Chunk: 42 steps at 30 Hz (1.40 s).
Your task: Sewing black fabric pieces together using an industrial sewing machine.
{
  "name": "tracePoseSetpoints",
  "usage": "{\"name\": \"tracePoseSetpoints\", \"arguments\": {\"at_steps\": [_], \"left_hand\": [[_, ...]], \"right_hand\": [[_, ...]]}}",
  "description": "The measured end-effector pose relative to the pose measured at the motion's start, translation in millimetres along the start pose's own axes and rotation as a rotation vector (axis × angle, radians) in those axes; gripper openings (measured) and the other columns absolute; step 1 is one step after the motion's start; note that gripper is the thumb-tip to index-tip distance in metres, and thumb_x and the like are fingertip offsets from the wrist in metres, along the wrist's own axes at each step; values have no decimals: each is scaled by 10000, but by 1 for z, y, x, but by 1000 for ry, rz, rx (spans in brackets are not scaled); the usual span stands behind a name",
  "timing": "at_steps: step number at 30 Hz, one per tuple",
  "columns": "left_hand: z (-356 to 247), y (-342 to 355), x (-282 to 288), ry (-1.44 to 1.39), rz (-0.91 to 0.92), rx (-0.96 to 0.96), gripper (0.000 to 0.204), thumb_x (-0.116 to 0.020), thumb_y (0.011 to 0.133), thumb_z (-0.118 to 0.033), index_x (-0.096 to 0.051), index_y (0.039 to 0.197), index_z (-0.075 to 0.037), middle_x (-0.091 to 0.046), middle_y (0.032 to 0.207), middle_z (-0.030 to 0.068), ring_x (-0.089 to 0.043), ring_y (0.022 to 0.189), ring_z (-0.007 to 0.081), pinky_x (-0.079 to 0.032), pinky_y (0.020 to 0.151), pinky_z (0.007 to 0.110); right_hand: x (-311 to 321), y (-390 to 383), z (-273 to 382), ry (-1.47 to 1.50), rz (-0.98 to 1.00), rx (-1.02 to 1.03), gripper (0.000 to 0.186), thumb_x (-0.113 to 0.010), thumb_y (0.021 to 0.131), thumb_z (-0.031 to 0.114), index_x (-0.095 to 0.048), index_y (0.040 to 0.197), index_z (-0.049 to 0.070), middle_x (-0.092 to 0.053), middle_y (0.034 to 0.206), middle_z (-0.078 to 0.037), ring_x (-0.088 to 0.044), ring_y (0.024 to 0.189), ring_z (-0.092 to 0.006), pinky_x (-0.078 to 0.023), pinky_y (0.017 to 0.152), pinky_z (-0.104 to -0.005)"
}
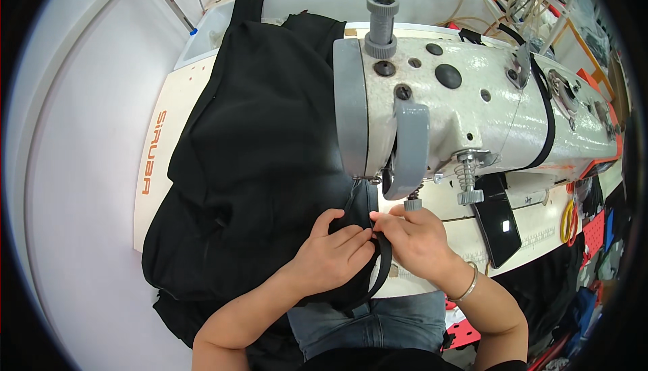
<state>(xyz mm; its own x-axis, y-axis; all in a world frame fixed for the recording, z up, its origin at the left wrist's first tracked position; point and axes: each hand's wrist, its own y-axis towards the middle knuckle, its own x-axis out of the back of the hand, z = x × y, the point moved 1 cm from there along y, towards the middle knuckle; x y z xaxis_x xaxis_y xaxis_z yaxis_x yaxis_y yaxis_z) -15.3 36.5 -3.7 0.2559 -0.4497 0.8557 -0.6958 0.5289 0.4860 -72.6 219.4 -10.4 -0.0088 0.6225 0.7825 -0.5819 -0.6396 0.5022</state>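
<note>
A large black garment (263, 135) lies spread across the sewing machine's table, its right edge running under the machine head (439, 94). My left hand (331, 253) rests flat on the cloth just in front of the needle area, thumb apart from the stretched fingers. Close to its fingertips, my right hand (412, 236) pinches a narrow black fabric strip (385, 263) at the garment's edge. From that pinch the strip curves down toward my lap. The machine head hides the needle and presser foot from above.
Right of my right hand, a black phone (496, 222) lies on the white table (175, 101). Yellow-handled scissors (568, 221) are farther right. A grey lever (410, 148) and a spring-loaded knob (468, 178) jut toward me. A white wall (81, 168) stands at the left.
</note>
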Motion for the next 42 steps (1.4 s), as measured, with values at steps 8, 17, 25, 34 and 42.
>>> {"name": "tracePoseSetpoints", "arguments": {"at_steps": [8, 17, 25, 34, 42], "left_hand": [[20, 15, 9, -109, -2, 148, 186, -635, 793, -138, -650, 968, -77, -661, 964, 14, -635, 925, 160, -406, 964, 444], [34, 27, 3, 254, 118, 81, 326, -607, 804, -183, -647, 1111, -80, -579, 1066, -9, -528, 982, 154, -399, 856, 381], [35, 25, 0, 221, 112, 63, 303, -610, 793, -154, -657, 1069, -37, -584, 1055, 1, -527, 981, 153, -410, 818, 356], [44, 29, -3, 205, 122, 99, 284, -613, 791, -135, -681, 1051, -44, -610, 1015, -16, -540, 996, 162, -411, 854, 361], [61, 29, -14, 190, 94, 91, 149, -629, 774, -140, -683, 891, -64, -633, 903, 8, -561, 970, 189, -414, 858, 382]], "right_hand": [[5, 4, 2, -113, 65, 45, 330, -716, 648, 105, -672, 975, 100, -688, 888, 34, -630, 785, -160, -509, 663, -304], [5, 6, 0, -102, 84, 51, 272, -751, 694, 231, -649, 920, 121, -665, 846, 41, -618, 778, -140, -480, 645, -295], [5, 4, 1, -133, 126, 55, 305, -761, 709, 281, -642, 943, 125, -664, 862, 41, -623, 794, -136, -477, 646, -291], [-1, 9, -3, -105, 103, 58, 304, -763, 719, 296, -629, 925, 118, -659, 904, 18, -637, 816, -154, -488, 658, -312], [0, 19, -9, -252, 120, 39, 315, -759, 763, 321, -653, 982, 121, -648, 881, -33, -621, 726, -221, -486, 637, -361]]}}
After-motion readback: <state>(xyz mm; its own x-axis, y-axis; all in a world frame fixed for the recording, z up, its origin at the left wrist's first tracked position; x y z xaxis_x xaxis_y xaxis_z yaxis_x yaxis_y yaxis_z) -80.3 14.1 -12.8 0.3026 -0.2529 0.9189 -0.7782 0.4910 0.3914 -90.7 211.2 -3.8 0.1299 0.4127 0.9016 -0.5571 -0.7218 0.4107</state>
